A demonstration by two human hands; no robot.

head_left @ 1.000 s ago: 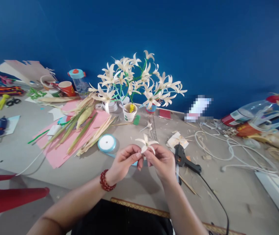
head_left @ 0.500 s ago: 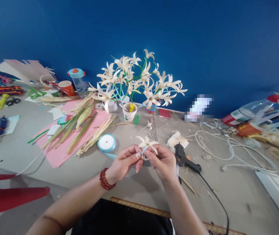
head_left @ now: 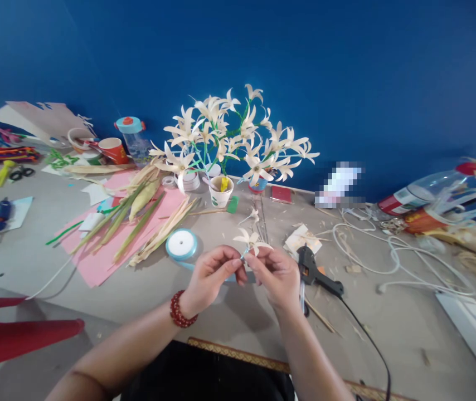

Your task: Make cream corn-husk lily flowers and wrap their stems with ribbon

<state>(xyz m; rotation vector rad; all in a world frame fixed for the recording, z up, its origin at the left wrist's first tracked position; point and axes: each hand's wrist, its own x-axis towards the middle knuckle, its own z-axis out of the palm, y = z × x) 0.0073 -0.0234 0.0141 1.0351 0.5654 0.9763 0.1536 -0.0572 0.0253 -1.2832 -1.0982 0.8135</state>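
Observation:
Both hands meet over the grey table, pinching at the base of a small cream husk flower (head_left: 249, 240). My right hand (head_left: 275, 274) grips the flower's base from the right. The fingertips of my left hand (head_left: 213, 273), which wears a red bead bracelet at the wrist, pinch a light blue ribbon (head_left: 244, 255) against the flower's stem. That ribbon trails down to a blue-and-white ribbon spool (head_left: 181, 244) lying just left of my hands.
A black glue gun (head_left: 315, 273) with its cord lies right of my hands. A bouquet of cream flowers (head_left: 229, 139) stands in cups behind. Husk strips on pink paper (head_left: 96, 262) lie left. White cables (head_left: 392, 250) and a plastic bottle (head_left: 426, 195) are on the right.
The flower has tilted and sunk slightly between my fingers while my left fingertips shifted the blue ribbon around its base. My hands stayed in place.

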